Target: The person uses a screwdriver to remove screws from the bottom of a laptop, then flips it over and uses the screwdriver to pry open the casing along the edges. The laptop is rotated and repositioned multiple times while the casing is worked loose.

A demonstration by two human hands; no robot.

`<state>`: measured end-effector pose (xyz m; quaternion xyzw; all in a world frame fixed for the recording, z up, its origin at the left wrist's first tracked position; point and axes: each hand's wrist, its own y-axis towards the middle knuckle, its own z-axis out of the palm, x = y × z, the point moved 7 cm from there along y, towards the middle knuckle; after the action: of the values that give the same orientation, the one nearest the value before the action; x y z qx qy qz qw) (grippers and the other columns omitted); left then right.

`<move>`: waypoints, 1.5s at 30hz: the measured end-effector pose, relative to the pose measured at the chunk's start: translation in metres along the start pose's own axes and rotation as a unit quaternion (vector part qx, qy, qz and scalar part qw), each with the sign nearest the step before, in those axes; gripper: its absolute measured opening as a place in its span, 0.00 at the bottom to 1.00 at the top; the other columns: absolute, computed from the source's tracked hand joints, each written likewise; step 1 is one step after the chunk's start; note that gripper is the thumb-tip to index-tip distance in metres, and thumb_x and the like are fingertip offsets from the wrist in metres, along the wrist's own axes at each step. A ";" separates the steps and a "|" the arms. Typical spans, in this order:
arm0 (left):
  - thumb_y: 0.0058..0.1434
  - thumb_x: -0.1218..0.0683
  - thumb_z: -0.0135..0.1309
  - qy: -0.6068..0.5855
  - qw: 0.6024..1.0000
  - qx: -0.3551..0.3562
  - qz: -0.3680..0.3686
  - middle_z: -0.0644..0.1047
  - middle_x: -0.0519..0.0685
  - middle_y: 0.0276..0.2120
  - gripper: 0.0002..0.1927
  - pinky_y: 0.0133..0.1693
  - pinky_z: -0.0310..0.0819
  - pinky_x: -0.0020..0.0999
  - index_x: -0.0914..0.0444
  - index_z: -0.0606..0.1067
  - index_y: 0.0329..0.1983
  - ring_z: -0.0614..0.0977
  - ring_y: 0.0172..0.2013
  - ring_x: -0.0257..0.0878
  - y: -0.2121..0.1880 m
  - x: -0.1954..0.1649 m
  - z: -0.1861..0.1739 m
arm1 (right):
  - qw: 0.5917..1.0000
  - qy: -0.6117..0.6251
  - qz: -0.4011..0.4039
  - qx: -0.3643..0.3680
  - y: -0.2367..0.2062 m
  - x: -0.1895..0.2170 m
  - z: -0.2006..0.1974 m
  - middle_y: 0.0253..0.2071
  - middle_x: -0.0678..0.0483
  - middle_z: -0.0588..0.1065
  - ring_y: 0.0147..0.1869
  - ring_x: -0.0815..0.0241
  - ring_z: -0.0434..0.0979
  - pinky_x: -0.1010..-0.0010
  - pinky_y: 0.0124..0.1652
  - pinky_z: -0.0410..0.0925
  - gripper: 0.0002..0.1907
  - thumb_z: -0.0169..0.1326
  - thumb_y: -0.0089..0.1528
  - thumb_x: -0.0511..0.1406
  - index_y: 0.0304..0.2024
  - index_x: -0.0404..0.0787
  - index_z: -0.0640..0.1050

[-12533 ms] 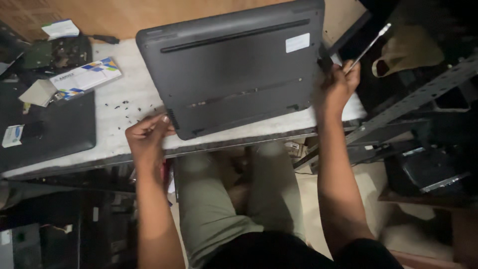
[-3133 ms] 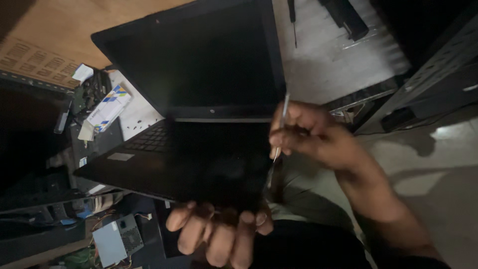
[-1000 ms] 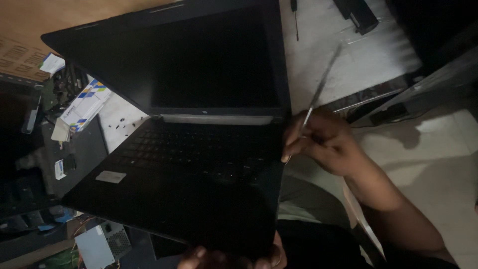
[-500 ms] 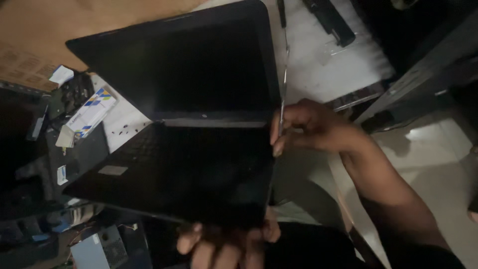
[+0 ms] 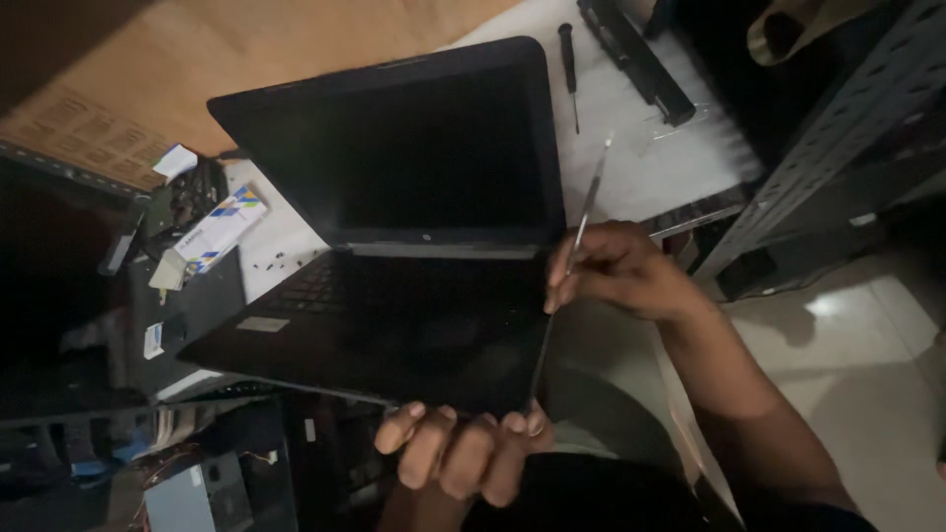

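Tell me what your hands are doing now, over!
Left hand grips laptop front edge. Right hand pinches thin metal tool at laptop's right side. Nothing blocking.

A pale tabletop [image 5: 680, 163] carries the things. A small black screwdriver [image 5: 569, 69] lies on it near the far edge, and just beside that a long black bar [image 5: 636, 61] lies at a slant. At the left end sit a white and blue box [image 5: 219, 229], a dark circuit board [image 5: 187, 192] and a few small dark screws [image 5: 281, 264], scattered loose.
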<state>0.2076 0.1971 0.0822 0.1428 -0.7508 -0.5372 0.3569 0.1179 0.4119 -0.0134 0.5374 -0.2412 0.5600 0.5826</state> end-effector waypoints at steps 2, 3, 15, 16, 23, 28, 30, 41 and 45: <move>0.62 0.49 0.47 0.000 1.000 0.000 0.007 0.63 0.38 0.35 0.07 0.49 0.64 0.39 0.48 0.62 0.36 0.65 0.42 0.36 -0.003 -0.003 -0.003 | 1.000 -0.021 0.001 -0.002 -0.002 0.002 -0.001 0.38 0.47 0.81 0.41 0.57 0.85 0.67 0.43 0.78 0.07 0.57 0.62 0.22 0.41 0.33 0.80; 0.62 0.48 0.47 0.003 1.000 0.000 0.005 0.63 0.37 0.35 0.06 0.49 0.63 0.39 0.48 0.62 0.36 0.65 0.42 0.36 -0.004 -0.004 -0.005 | 0.999 -0.040 0.007 -0.004 -0.001 0.003 -0.002 0.37 0.47 0.82 0.40 0.57 0.85 0.68 0.42 0.79 0.06 0.58 0.61 0.22 0.40 0.33 0.81; 0.63 0.46 0.48 -0.001 1.000 -0.006 0.003 0.62 0.36 0.34 0.07 0.48 0.61 0.40 0.47 0.64 0.36 0.64 0.42 0.34 -0.007 -0.007 -0.004 | 0.996 -0.084 -0.016 -0.004 -0.003 0.038 0.022 0.36 0.50 0.79 0.42 0.57 0.86 0.67 0.43 0.80 0.08 0.61 0.59 0.28 0.40 0.36 0.76; 0.62 0.46 0.49 0.002 1.000 -0.012 0.001 0.62 0.36 0.34 0.07 0.48 0.61 0.40 0.47 0.64 0.36 0.64 0.42 0.35 -0.006 -0.007 -0.007 | 0.994 -0.109 -0.025 -0.003 -0.004 0.039 0.022 0.36 0.50 0.80 0.42 0.57 0.87 0.67 0.44 0.81 0.09 0.61 0.59 0.29 0.40 0.36 0.75; 0.60 0.46 0.50 0.009 0.999 -0.052 0.010 0.63 0.36 0.32 0.06 0.47 0.62 0.41 0.46 0.66 0.35 0.64 0.41 0.35 0.000 -0.007 -0.003 | 0.981 -0.039 -0.188 0.040 -0.001 0.040 0.019 0.35 0.49 0.81 0.43 0.56 0.87 0.65 0.45 0.80 0.06 0.60 0.66 0.32 0.35 0.39 0.76; 0.59 0.46 0.51 -0.001 0.999 -0.034 0.002 0.62 0.36 0.32 0.07 0.47 0.63 0.40 0.47 0.66 0.35 0.64 0.41 0.34 0.005 -0.005 0.000 | 0.962 -0.050 -0.267 -0.025 -0.025 0.031 0.017 0.34 0.49 0.82 0.44 0.54 0.86 0.58 0.50 0.78 0.08 0.58 0.69 0.33 0.34 0.39 0.76; 0.60 0.45 0.51 0.002 0.999 -0.041 0.012 0.62 0.36 0.32 0.07 0.47 0.62 0.39 0.47 0.66 0.35 0.64 0.41 0.34 0.005 -0.005 -0.001 | 0.957 -0.076 -0.275 -0.047 -0.031 0.025 0.020 0.34 0.47 0.81 0.41 0.54 0.86 0.60 0.46 0.79 0.08 0.60 0.67 0.32 0.32 0.40 0.76; 0.58 0.44 0.48 0.040 0.979 -0.202 0.017 0.63 0.35 0.32 0.07 0.45 0.62 0.38 0.46 0.64 0.33 0.67 0.41 0.34 -0.012 -0.006 -0.002 | 0.979 -0.093 -0.150 0.104 0.001 0.028 0.018 0.35 0.47 0.81 0.44 0.54 0.87 0.55 0.55 0.80 0.07 0.58 0.67 0.33 0.36 0.37 0.76; 0.59 0.43 0.49 0.023 0.991 -0.132 0.010 0.62 0.35 0.32 0.07 0.44 0.60 0.38 0.45 0.64 0.34 0.64 0.41 0.34 -0.008 -0.006 -0.003 | 0.978 -0.068 -0.169 0.104 0.005 0.034 0.023 0.37 0.49 0.81 0.46 0.55 0.87 0.54 0.57 0.80 0.07 0.59 0.68 0.33 0.35 0.39 0.75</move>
<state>0.2124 0.1953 0.0736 0.0991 -0.6663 -0.6246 0.3951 0.1294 0.4034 0.0259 0.6654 -0.1263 0.4373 0.5917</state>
